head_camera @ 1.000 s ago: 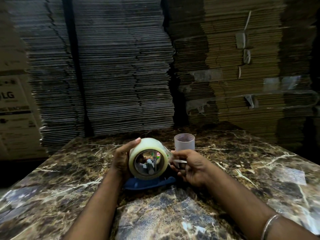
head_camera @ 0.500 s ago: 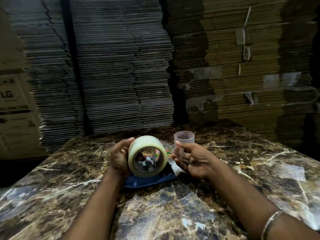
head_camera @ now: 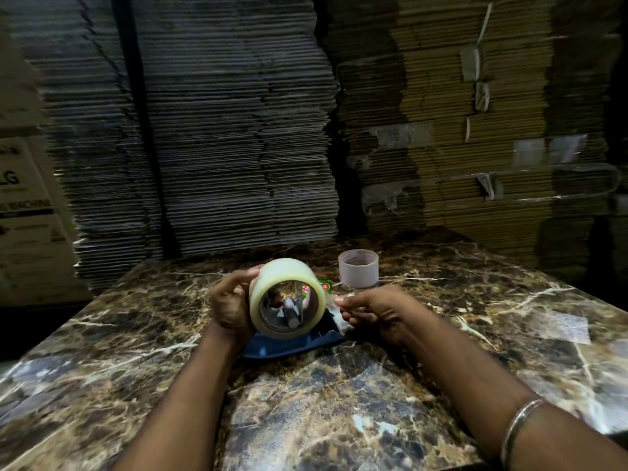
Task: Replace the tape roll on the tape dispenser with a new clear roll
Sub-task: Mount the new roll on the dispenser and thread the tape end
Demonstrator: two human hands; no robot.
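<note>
Head view, looking down at a marble table (head_camera: 492, 334). One clear tape roll (head_camera: 287, 298) sits on edge on the one blue tape dispenser (head_camera: 292, 343), open core facing the camera, the grey hub visible through it. Left hand (head_camera: 231, 305) is wrapped around the roll's left side, fingers curled over the top edge, clamped on it. Right hand (head_camera: 377, 312) hovers just right of the roll, thumb and fingertips pinched together; whether a tape end is between them, I cannot tell. One empty translucent core (head_camera: 358, 268) stands upright on the table just behind the right hand. One metal bangle (head_camera: 520, 426) on the right wrist. Behind, stacks of flattened cardboard (head_camera: 238, 130), and one printed carton (head_camera: 23, 212) at left.
</note>
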